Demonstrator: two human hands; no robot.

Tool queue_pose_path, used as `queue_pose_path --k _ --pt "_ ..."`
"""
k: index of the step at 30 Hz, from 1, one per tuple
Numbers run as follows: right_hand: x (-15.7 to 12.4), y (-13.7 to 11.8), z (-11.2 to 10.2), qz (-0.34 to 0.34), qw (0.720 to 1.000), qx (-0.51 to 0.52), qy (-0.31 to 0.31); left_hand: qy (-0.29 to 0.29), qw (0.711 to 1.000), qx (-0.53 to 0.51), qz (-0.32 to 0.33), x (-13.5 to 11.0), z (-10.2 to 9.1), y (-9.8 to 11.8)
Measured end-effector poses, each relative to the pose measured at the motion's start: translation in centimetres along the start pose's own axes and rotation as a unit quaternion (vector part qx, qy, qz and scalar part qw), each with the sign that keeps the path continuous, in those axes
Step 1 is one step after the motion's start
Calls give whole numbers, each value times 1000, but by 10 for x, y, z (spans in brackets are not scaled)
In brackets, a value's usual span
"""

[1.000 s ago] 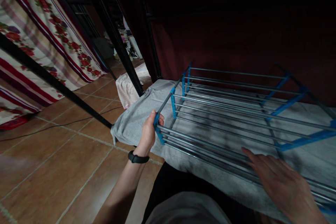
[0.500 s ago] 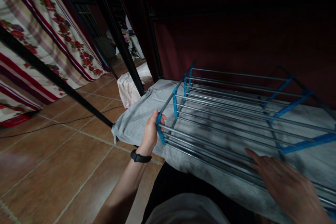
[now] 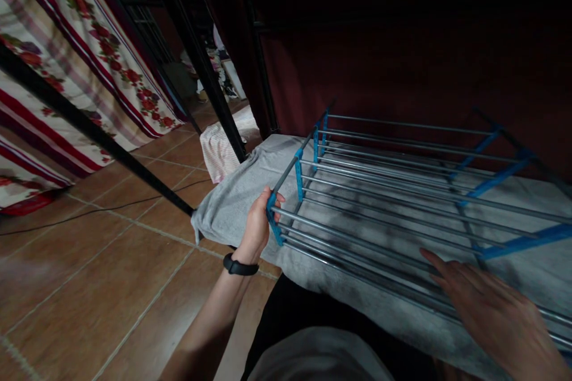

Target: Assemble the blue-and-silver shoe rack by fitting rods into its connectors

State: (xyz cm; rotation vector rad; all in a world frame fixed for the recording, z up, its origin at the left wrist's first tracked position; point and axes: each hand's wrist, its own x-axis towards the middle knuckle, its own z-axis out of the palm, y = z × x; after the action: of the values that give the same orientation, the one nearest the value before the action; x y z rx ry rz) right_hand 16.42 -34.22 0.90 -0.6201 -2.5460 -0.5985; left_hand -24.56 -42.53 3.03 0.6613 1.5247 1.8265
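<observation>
A rack of grey metal tubes (image 3: 379, 248) joined by blue plastic connectors (image 3: 299, 178) lies on a bed covered with a grey cloth (image 3: 236, 214). My left hand (image 3: 258, 223), with a black band (image 3: 240, 266) on the wrist, is closed around the rack's near left corner at a blue connector. Its fingertips show behind the connector. At the rack's near side, my right hand (image 3: 491, 306) rests over the front tubes, fingers stretched out and thumb apart. Whether its palm touches the tubes I cannot tell. The rack's near right end is partly hidden by that hand.
Black metal posts (image 3: 210, 71) and a slanting black bar (image 3: 98, 137) frame the bed on the left. Beyond them hangs a flowered, striped curtain (image 3: 102, 53). A dark cable (image 3: 111, 206) runs over the tiled floor (image 3: 80, 274). Behind the rack stands a dark red backing (image 3: 379, 71).
My right hand has shifted very slightly to the right along the front tubes. My left hand keeps its grip on the corner, and the rack stays nearly in place.
</observation>
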Motion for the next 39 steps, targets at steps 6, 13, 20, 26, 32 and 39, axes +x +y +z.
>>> queue_pose_path --k 6,13,20,26,32,39 --pt "2 -5 -4 22 999 37 -8 9 1000 0 -10 1 2 2" --pt "4 -5 -1 24 999 45 -1 23 1000 -2 -14 -1 6 5" --pt "3 -12 -3 28 999 37 -4 9 1000 15 13 -1 6 2" --pt "4 -14 -7 93 995 42 -3 -16 999 35 13 3 -1 -1" --pt "-7 -16 6 121 990 66 -15 -28 998 52 22 4 -2 3" --pt "-20 -20 10 179 979 93 -29 -34 996 86 18 2 -1 9"
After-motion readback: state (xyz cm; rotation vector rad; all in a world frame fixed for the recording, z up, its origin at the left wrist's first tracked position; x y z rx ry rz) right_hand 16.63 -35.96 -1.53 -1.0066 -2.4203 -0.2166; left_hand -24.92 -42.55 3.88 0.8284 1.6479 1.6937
